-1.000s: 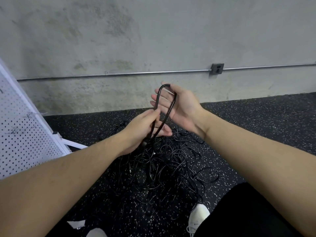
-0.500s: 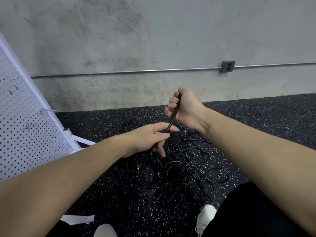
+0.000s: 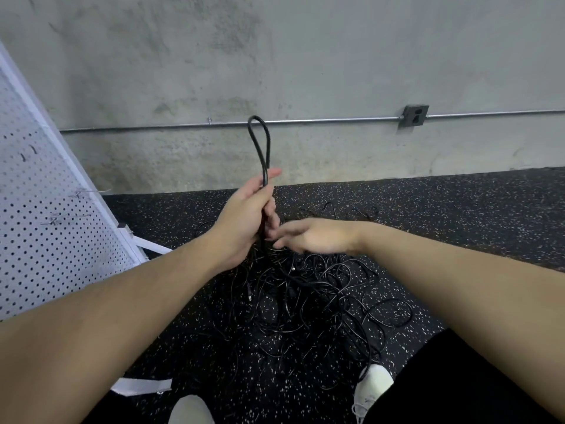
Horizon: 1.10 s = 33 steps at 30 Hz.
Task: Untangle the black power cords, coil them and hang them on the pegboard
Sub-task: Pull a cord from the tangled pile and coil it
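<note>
At frame centre, my left hand (image 3: pixel 244 221) grips the cord loop (image 3: pixel 260 142) standing upright above it, while my right hand (image 3: pixel 312 237), fingers loose, reaches just beside its trailing strands.

My left hand (image 3: pixel 244 221) sits at the centre of the frame, fingers curled in a fist, thumb tip pointing right, forearm running down to the lower left. My right hand (image 3: pixel 318 237) lies just right of it, palm down, fingers loosely extended toward the left fist, forearm crossing to the lower right.
</note>
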Available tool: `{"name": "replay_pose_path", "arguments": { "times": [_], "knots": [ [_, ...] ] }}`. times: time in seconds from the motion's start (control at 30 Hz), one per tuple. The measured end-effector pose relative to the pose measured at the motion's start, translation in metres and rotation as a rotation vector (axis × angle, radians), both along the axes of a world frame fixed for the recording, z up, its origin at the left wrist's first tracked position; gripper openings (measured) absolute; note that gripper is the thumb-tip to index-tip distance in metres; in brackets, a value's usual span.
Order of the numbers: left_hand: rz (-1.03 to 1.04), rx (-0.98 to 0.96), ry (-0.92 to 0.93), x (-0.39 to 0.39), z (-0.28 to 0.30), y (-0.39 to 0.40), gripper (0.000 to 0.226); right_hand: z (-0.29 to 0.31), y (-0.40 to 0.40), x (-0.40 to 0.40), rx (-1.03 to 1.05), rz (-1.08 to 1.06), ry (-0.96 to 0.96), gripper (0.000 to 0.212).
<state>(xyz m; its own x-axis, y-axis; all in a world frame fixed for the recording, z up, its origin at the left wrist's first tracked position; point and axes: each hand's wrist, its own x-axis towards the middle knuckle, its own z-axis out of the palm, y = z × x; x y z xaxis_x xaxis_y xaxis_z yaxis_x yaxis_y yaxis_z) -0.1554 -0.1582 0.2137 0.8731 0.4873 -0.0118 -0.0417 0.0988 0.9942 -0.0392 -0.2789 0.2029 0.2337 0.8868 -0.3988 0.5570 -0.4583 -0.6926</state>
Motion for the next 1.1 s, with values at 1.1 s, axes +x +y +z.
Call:
{"name": "replay_pose_path", "arguments": {
  "times": [1.1],
  "knots": [
    [-0.119,0.604,0.275,-0.01,-0.002,0.011,0.067,0.022,-0.026,0.02,0.447,-0.479,-0.249,0.05]
  ]
}}
